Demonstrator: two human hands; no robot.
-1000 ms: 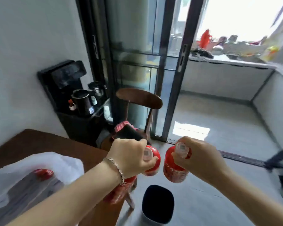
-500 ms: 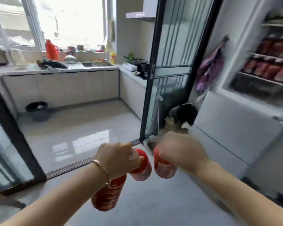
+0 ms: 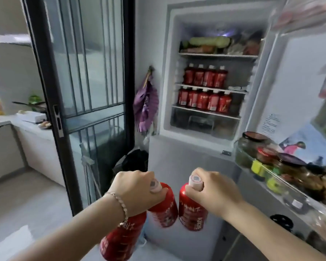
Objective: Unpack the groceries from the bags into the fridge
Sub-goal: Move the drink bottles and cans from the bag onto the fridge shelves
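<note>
Bottles (image 3: 193,211), red with blurred white lettering: left hand (image 3: 134,193) grips two, right hand (image 3: 216,191) one.

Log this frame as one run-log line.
phase: at fridge, pre-place | left hand: grips front bottle, hanging bottle | right hand: grips right bottle by top | fridge: door open | shelved bottles: two rows

Both bare forearms reach forward from the bottom edge, side by side, with the backs of the hands up. The left hand (image 3: 134,191) is fisted, its fingers (image 3: 147,178) curled round the necks of two bottles: the upper bottle (image 3: 164,206) shows its cap by the thumb, and the lower bottle (image 3: 122,240) hangs under the wrist. A bracelet (image 3: 120,204) circles that wrist. The right hand (image 3: 215,191) sits level with it and just apart — its fingers grip the neck of a third bottle (image 3: 192,210).
</note>
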